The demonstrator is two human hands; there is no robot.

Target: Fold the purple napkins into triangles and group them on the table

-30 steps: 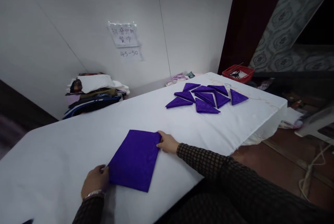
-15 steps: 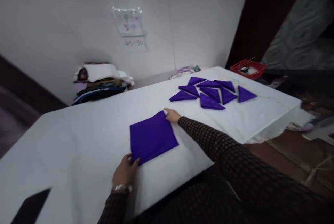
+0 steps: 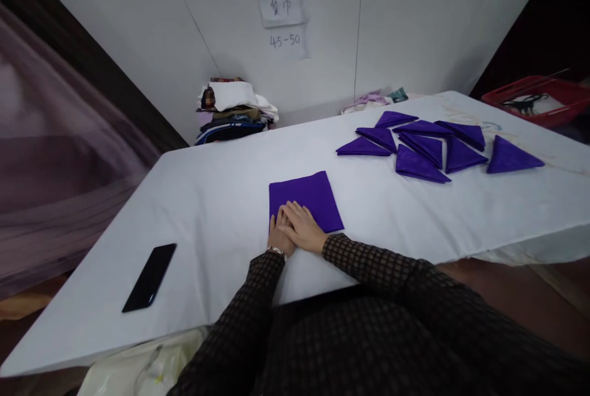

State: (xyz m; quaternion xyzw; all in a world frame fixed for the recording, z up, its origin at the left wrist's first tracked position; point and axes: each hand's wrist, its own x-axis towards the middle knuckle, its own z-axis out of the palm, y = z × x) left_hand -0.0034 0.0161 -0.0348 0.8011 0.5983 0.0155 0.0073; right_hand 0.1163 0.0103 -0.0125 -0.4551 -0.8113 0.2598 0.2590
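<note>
The purple cloth lies flat on the white table, right before the person. The right hand overlaps the left hand on its near part — right fingers straight, close together; left fingers partly hidden, spacing unclear. Good smoothing calls for even pressure, no dragging. Roughly square — no clear long axis; its far edge slants away rightward.

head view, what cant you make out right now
All in the head view:
Purple cloth: near left corner, under the left hand.
Part of the left hand: covered by the right hand.
Red basket: right end, cut off by the picture's edge.
Clothes pile: bottom, hidden behind the table.
</note>
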